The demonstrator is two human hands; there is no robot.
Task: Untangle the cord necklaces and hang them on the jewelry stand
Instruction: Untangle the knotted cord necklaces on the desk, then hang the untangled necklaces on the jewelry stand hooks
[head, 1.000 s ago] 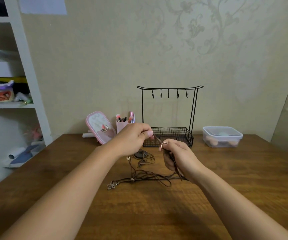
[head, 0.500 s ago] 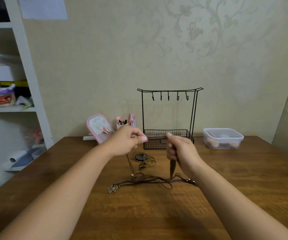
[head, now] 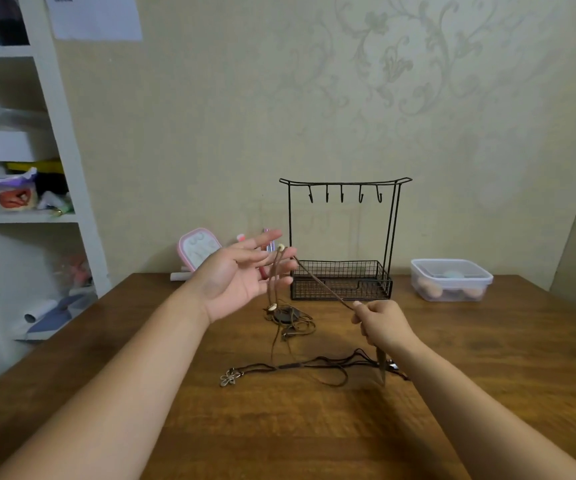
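Behind, clear tub (head: 451, 279) holds brownish round things; stand basket (head: 342, 280) wire.

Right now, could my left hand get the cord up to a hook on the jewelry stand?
Probably yes: the left hand with the cord draped over its fingers is just left of the jewelry stand, nothing between, hooks bare.

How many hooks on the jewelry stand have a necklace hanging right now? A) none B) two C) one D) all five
A: all five hooks on the jewelry stand are bare; one cord runs between the left hand and right hand, and the other necklaces lie on the table.
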